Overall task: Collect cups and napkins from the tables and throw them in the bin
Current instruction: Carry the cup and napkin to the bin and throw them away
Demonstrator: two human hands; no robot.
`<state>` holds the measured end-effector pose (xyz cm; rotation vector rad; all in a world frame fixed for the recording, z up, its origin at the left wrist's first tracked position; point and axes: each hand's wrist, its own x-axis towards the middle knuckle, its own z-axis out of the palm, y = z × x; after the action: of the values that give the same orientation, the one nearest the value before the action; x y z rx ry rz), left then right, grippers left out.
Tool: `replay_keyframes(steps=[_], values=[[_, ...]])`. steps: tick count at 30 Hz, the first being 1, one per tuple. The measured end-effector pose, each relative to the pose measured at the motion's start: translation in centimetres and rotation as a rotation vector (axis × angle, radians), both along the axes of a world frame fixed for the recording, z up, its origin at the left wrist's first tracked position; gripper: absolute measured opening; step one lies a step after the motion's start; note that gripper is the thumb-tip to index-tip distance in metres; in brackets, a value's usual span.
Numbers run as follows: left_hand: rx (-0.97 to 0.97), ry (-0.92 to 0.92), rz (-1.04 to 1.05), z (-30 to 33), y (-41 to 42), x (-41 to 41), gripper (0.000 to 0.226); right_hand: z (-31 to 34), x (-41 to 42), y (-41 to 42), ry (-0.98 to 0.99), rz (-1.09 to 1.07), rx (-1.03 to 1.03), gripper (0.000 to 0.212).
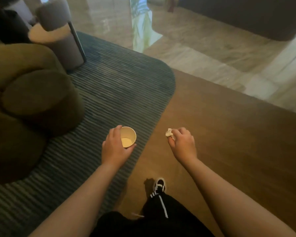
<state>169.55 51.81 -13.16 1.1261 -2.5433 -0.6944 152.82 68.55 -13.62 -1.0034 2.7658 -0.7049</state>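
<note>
Head view, one cup (128, 136) in left hand (115, 147), one napkin (169, 133) in right hand (182, 143)

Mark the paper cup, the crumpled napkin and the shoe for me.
paper cup (128, 136): head view, on the inside wall near the rim.
crumpled napkin (169, 133): head view, on the wad sticking out past the fingers.
shoe (159, 184): head view, on the dark upper.

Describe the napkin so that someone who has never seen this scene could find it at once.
Start at the brown floor beside the striped rug. Above it, the right hand pinches the napkin. It is small, white and crumpled, unlike the round cup in the left hand.
</note>
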Motion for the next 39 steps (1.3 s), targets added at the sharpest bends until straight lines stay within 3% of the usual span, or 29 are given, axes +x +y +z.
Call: replay_keyframes(steps=[6,13,19,30,39], values=[[-0.007,0.014,0.090,2.2,-9.0,-13.2,0.084,2.1,-14.2,-10.7,0.017,0.125,0.023,0.027],[-0.007,0.022,0.198,0.6,-21.7,-25.2,0.084,1.4,-27.3,-25.5,0.033,0.252,0.036,0.028],[0.013,0.033,0.249,-0.7,-37.3,-37.0,0.084,-0.3,-39.3,-41.3,0.028,0.327,0.063,0.026],[-0.017,0.087,0.325,4.5,-64.0,-54.3,0.085,3.5,-57.5,-69.7,-0.011,0.350,0.020,0.023],[-0.031,0.092,0.434,0.4,-84.3,-68.4,0.082,1.2,-72.6,-93.4,-0.050,0.439,0.040,0.027]])
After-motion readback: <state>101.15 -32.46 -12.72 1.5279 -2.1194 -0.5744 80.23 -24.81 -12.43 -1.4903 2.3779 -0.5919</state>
